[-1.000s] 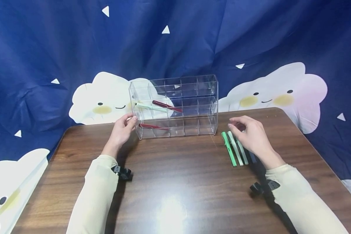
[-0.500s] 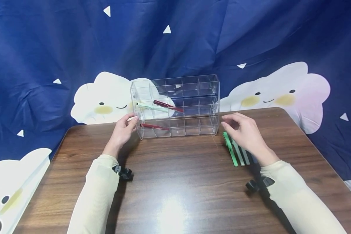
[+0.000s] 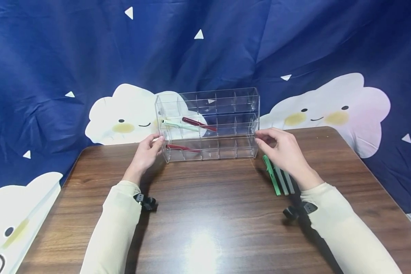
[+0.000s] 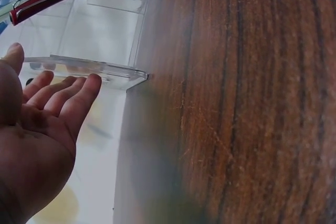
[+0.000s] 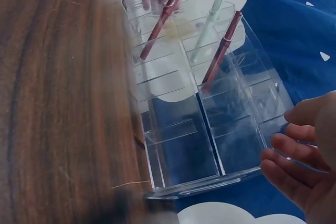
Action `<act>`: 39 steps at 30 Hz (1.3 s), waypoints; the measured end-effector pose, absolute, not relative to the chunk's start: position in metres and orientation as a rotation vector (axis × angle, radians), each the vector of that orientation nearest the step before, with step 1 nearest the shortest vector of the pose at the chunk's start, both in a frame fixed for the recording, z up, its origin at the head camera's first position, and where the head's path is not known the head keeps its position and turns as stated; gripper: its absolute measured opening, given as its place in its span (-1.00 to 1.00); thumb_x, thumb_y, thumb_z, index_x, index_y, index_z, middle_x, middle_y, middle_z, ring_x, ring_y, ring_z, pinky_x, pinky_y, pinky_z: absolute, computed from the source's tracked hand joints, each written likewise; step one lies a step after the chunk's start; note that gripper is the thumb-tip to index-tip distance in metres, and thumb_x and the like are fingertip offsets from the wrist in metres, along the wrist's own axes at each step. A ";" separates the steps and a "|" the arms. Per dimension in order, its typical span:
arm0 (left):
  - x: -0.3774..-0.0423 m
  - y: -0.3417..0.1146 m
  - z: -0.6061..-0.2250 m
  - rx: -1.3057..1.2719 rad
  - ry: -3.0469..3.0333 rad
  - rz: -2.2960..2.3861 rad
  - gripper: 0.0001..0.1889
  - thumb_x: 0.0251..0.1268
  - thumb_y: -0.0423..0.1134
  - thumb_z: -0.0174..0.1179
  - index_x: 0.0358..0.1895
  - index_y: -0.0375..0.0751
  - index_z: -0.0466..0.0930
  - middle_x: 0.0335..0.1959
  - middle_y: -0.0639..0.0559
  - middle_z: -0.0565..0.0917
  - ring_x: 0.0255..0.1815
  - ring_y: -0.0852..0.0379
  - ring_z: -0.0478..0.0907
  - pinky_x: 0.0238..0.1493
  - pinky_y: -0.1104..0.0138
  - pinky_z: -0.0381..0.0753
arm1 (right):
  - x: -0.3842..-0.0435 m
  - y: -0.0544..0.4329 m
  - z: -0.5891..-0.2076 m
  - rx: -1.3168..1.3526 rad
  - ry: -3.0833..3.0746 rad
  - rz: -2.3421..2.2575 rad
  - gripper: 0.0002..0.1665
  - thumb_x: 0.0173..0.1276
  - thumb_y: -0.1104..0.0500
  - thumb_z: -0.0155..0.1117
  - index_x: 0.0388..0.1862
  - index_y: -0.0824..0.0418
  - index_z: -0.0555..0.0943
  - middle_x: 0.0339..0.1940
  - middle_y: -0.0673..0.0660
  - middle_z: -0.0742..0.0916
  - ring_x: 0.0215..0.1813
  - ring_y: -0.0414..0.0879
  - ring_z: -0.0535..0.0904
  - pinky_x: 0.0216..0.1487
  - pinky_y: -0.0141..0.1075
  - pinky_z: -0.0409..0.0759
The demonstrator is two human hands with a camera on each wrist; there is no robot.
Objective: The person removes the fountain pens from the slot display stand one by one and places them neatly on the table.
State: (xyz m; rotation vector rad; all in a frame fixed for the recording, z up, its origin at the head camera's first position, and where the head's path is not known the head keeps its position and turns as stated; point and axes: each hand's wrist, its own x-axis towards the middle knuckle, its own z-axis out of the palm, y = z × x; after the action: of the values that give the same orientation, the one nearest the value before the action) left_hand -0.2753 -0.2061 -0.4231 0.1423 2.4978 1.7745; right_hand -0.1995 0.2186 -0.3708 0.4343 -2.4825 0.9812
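Note:
A clear acrylic rack (image 3: 227,154) with three tiers of compartments stands at the back of the table. A dark red pen (image 3: 198,124) and a pale green pen (image 3: 178,125) lie slanted in its middle tier; another red pen (image 3: 183,148) is in the bottom tier. My left hand (image 3: 146,154) touches the rack's left side, fingers fairly straight in the left wrist view. At the right side, my right hand (image 3: 282,150) has loosely bent fingers close to the side wall; whether they touch it I cannot tell. Neither hand holds a pen.
Under and beside the right hand, a bright green pen (image 3: 272,175) and paler pens (image 3: 281,179) lie side by side, partly hidden by the hand. A blue curtain (image 3: 226,45) with clouds hangs right behind the brown wooden table (image 3: 178,213).
My right hand has moved left from above the pens on the table to the rack's right side. The left hand stays at the rack's left side. The pens lie as before.

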 end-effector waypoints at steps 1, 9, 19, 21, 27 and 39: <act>-0.275 -0.206 -0.424 0.142 2.493 1.773 -0.41 0.81 -0.09 -0.02 0.60 -0.48 0.27 0.48 -0.51 0.52 0.51 -0.39 0.53 0.54 -0.01 0.59 | -0.200 0.218 -0.370 0.433 -2.480 0.983 -0.78 0.46 0.32 0.45 0.04 0.30 0.81 -0.20 0.19 0.87 -0.20 -0.12 0.69 -0.17 -0.63 0.61; -0.274 -0.205 -0.427 0.137 2.481 1.756 -0.38 0.81 -0.06 -0.04 0.62 -0.49 0.23 0.53 -0.50 0.47 0.55 -0.38 0.48 0.58 -0.02 0.56 | -0.204 0.208 -0.362 0.456 -2.513 0.997 -0.76 0.50 0.29 0.41 0.09 0.30 0.80 -0.08 0.24 0.89 -0.06 0.14 0.83 -0.01 -0.09 0.74; -0.274 -0.202 -0.431 0.124 2.486 1.690 -0.33 0.81 0.02 -0.06 0.63 -0.46 0.21 0.56 -0.47 0.44 0.56 -0.35 0.48 0.55 -0.02 0.59 | -0.209 0.193 -0.358 0.474 -2.530 1.039 -0.74 0.52 0.28 0.40 0.13 0.30 0.79 0.01 0.27 0.88 0.02 0.17 0.83 0.06 0.10 0.83; -0.275 -0.203 -0.432 0.129 2.480 1.687 -0.31 0.81 0.05 -0.07 0.64 -0.46 0.20 0.57 -0.48 0.43 0.58 -0.36 0.46 0.55 -0.03 0.60 | -0.209 0.191 -0.359 0.481 -2.527 1.050 -0.74 0.52 0.29 0.40 0.12 0.31 0.79 0.00 0.27 0.87 0.03 0.18 0.83 0.08 0.11 0.83; -0.270 -0.209 -0.437 0.113 2.466 1.640 -0.28 0.81 0.09 -0.10 0.67 -0.44 0.14 0.63 -0.44 0.36 0.63 -0.36 0.39 0.58 -0.07 0.56 | -0.210 0.182 -0.366 0.508 -2.534 1.072 -0.74 0.50 0.28 0.42 0.11 0.29 0.80 0.01 0.26 0.88 0.04 0.16 0.83 0.10 0.09 0.80; -0.278 -0.209 -0.428 0.137 2.475 1.631 -0.25 0.80 0.14 -0.13 0.68 -0.43 0.11 0.65 -0.41 0.34 0.64 -0.36 0.38 0.58 -0.06 0.56 | -0.218 0.174 -0.359 0.524 -2.533 1.072 -0.74 0.51 0.26 0.42 0.11 0.30 0.80 0.03 0.25 0.88 0.04 0.14 0.83 0.10 0.06 0.76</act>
State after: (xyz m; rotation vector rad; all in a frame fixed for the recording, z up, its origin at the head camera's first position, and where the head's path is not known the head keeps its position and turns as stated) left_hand -0.2777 -0.2090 -0.4281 0.1375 2.4751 1.6305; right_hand -0.2179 0.1744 -0.3594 0.5238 -2.5327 1.0723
